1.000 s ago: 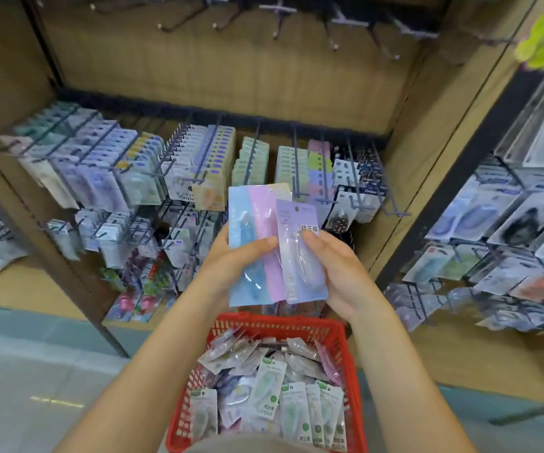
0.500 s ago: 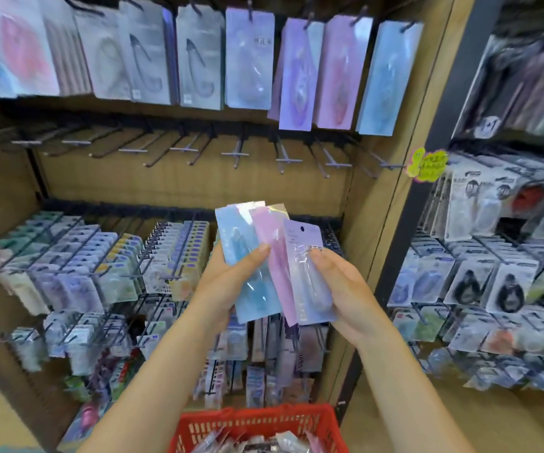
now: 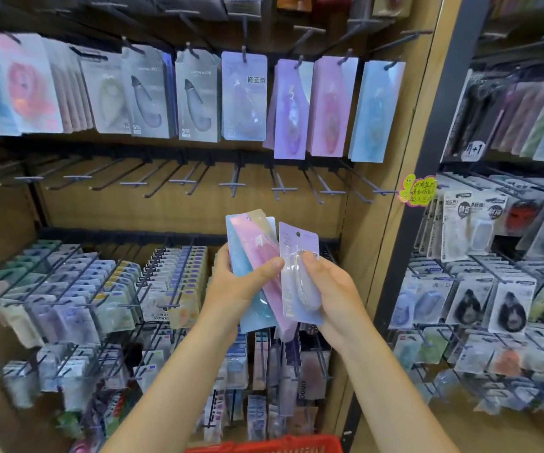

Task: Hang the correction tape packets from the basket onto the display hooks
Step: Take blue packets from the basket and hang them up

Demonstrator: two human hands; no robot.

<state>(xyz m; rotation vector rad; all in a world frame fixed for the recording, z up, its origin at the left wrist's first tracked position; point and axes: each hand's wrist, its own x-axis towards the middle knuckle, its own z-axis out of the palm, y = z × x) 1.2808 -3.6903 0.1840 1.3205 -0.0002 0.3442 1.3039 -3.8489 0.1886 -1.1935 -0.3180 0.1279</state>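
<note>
My left hand (image 3: 236,291) grips a fanned stack of correction tape packets (image 3: 251,243), blue, pink and pale yellow, thumb across the front. My right hand (image 3: 331,292) holds a single lilac packet (image 3: 297,256) beside the stack, thumb on its clear blister. Both are held up in front of the wooden display. A row of bare display hooks (image 3: 231,184) juts out just above the packets. Higher up, matching lilac, pink and blue packets (image 3: 326,106) hang from hooks. Only the rim of the red basket (image 3: 277,446) shows at the bottom edge.
Lower hooks left of my hands carry dense rows of small stationery packs (image 3: 77,289). A dark upright post (image 3: 427,191) divides this bay from the right bay, full of hanging packs (image 3: 480,289). A yellow-green sticker (image 3: 418,189) sits on the post.
My view has tilted up from the basket to the hooks. Both hands have risen with the packets, and the lilac packet has drawn slightly apart from the stack.
</note>
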